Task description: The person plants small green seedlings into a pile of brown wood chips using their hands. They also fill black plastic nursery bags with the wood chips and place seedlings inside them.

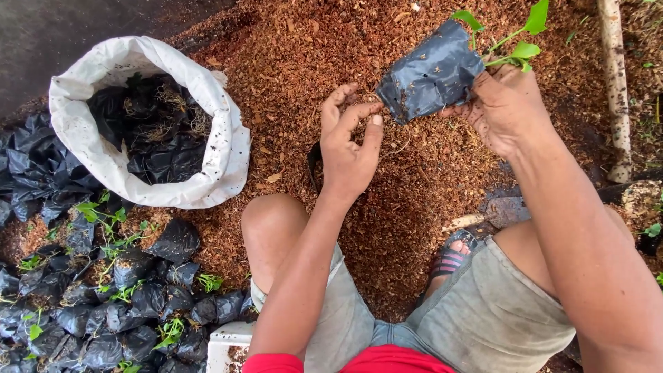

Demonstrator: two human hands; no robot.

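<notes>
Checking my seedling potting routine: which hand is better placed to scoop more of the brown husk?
Probably the left hand: it hangs free just above the husk, while the right hand grips the black bag.

This is an outdoor plant nursery, a potting spot worked at ground level. The ground is covered with a broad heap of reddish-brown fibrous potting mulch (414, 173) that fills the middle and runs up to 12 o'clock. At 8 o'clock stand crowded rows of small black plastic grow bags with green seedlings (117, 304), each packed with the same mulch. At 10 o'clock sits an open white woven sack stuffed with empty black plastic bags (148, 124). A pale weathered pole (615, 90) lies on bare soil with sparse grass at 2 o'clock, and dark wet pavement (55, 41) shows at 11 o'clock
</notes>
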